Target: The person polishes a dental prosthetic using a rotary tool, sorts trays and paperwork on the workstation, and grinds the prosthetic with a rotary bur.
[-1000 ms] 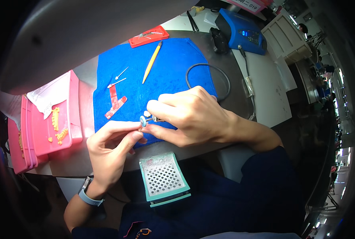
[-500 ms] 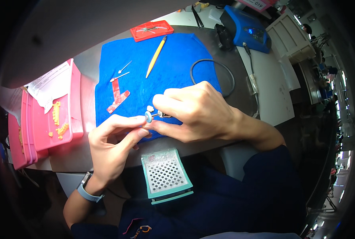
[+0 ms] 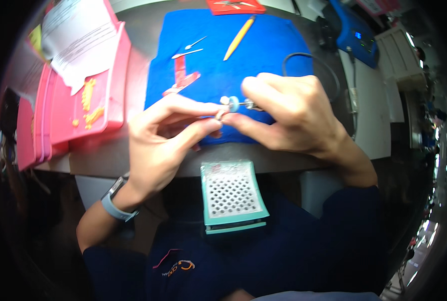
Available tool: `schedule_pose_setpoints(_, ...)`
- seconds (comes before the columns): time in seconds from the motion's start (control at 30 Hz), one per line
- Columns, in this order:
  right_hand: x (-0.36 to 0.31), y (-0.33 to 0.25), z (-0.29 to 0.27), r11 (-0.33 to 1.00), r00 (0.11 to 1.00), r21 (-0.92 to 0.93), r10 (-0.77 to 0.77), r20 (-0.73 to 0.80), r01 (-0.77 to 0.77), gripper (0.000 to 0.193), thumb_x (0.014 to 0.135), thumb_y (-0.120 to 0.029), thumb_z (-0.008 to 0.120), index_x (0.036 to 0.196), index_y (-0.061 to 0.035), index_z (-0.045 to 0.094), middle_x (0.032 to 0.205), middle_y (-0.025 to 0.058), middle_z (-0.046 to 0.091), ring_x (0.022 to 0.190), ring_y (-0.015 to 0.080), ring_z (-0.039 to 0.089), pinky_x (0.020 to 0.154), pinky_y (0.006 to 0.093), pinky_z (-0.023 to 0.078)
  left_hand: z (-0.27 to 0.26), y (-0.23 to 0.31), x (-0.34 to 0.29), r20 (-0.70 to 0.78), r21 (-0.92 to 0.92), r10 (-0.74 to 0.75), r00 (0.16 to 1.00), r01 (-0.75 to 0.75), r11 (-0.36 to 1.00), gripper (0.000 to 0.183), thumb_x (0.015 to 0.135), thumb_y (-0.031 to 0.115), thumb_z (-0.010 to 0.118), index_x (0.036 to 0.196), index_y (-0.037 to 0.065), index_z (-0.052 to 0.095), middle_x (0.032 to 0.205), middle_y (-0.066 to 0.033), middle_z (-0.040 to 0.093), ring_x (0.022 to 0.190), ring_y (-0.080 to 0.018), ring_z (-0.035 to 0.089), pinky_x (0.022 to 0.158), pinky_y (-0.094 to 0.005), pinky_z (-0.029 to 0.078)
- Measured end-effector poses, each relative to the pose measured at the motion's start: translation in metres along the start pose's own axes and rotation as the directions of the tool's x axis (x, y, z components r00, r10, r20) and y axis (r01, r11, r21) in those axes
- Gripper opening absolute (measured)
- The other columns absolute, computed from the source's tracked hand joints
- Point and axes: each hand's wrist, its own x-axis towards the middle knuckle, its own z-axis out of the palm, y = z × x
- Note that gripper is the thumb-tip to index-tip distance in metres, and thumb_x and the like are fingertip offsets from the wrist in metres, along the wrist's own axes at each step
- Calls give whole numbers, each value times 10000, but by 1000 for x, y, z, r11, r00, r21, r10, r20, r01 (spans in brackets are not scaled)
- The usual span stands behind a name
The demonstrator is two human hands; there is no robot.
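My left hand (image 3: 156, 135) is closed, thumb and fingertips pinching a small pale tooth-shaped piece (image 3: 220, 114), which is blurred and partly covered by the fingers. My right hand (image 3: 296, 113) is closed around a rotary handpiece (image 3: 250, 104), whose body is mostly hidden in the palm. A light blue grinding disc (image 3: 234, 104) sits on the handpiece's thin shank, right beside the pale piece; whether they touch I cannot tell. Both hands meet over the near part of a blue cloth (image 3: 278, 40). Another small whitish piece (image 3: 224, 100) shows just left of the disc, apparently on the cloth.
On the cloth lie two thin burs (image 3: 196, 43), red strips (image 3: 186, 80) and a yellow pencil-like tool (image 3: 239, 37). Pink boxes (image 3: 115, 108) with papers and yellow pieces stand left. A blue control unit (image 3: 356, 35) with cable is far right; a perforated green-framed vent (image 3: 233, 193) juts out near me.
The head view has shifted, so the bench appears higher and further right. Both hands keep their grips, and the disc has moved slightly right relative to the left fingertips.
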Motion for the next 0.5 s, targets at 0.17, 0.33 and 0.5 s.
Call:
schedule_pose_setpoints(0.17, 1, -4, -2, 1000, 1000, 14, 22, 1, -22, 285, 839, -340, 773, 858, -96, 626, 646, 53, 572, 536, 239, 621, 463, 355, 464, 1, -2, 1, 10, -39, 33, 999, -33, 999, 141, 906, -60, 699, 1035, -13, 662, 1025, -141, 744, 833, -187, 743, 608, -229, 529)
schedule_pose_setpoints(0.33, 0, -5, -1, 1000, 999, -8, 16, 30, -15, 290, 836, -333, 777, 829, -95, 612, 623, 48, 542, 518, 234, 603, 459, 350, 458, 0, -2, 0, -7, -11, 9, 1000, -9, 1000, 140, 900, -74, 696, 1025, -17, 665, 1007, -138, 748, 820, -184, 746, 606, -225, 529)
schedule_pose_setpoints(0.5, -1, -6, 0, 1000, 999, 5, 24, 37, -24, 286, 843, -331, 770, 831, -92, 613, 618, 60, 549, 513, 244, 605, 465, 357, 463, -2, 0, -1, 5, 0, -14, 1000, 14, 1000, 161, 892, -77, 704, 1044, -21, 699, 1015, -121, 747, 863, -165, 738, 703, -229, 562)
